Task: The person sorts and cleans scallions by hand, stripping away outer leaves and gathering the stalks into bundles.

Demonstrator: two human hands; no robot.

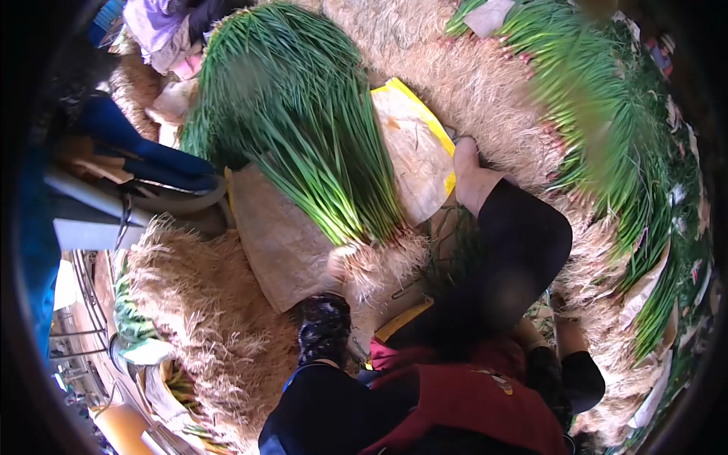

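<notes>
One big bunch of green onions (303, 136) lies on a yellow-edged sack (277, 227), its roots (383, 262) beside the left hand (335, 263), whose grip and opening I cannot tell through blur. Right hand (528, 334), probably the skin below one bent leg (523, 235), well apart, state untellable; leg stands between. More onions (599, 129) right, one root pile (208, 303) left.

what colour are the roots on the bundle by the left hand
The roots are pale tan, shown in the head view.
</notes>
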